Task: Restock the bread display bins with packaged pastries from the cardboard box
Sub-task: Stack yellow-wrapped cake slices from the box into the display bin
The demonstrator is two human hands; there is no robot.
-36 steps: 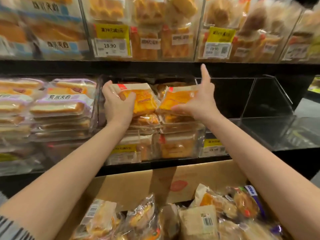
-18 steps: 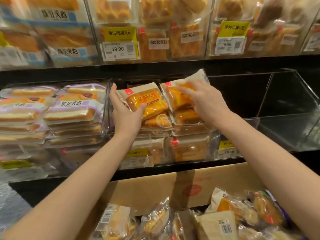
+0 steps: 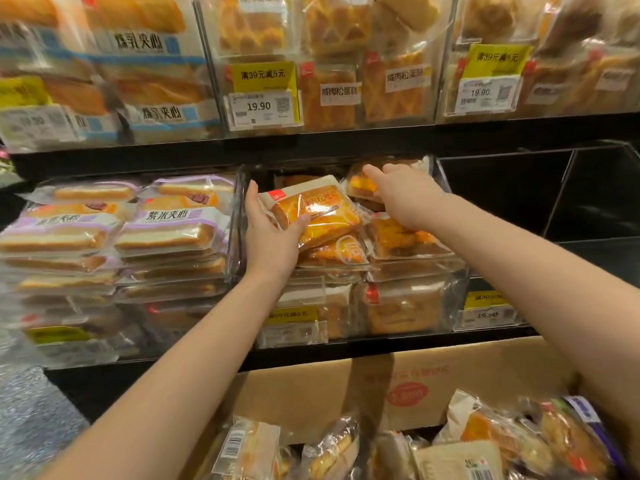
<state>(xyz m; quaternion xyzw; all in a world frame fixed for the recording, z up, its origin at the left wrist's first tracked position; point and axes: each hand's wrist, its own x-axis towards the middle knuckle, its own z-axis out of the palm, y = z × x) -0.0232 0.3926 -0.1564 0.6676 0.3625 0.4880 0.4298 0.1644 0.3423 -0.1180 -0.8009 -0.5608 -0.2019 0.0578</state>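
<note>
The clear middle bin (image 3: 457,282) holds stacked orange pastry packets. My left hand (image 3: 273,240) grips one orange packet (image 3: 318,213) by its left edge, thumb on top, tilted on the left stack. My right hand (image 3: 405,195) reaches deeper into the bin. Its straight fingers lie on another orange packet (image 3: 360,185) at the back right of the pile. Below the shelf stands the cardboard box (image 3: 311,400), with several wrapped pastries (image 3: 485,441) loose inside it.
Purple-labelled sandwich bread (image 3: 166,220) fills the bin on the left. On the right is a clear bin (image 3: 588,199) with nothing visible in it. The upper shelf carries full bins with yellow price tags (image 3: 261,95). Grey floor (image 3: 31,410) shows at the lower left.
My right hand has pushed its packet farther back and flatter onto the pile. My left hand has lowered its packet slightly. The camera has moved closer and to the left.
</note>
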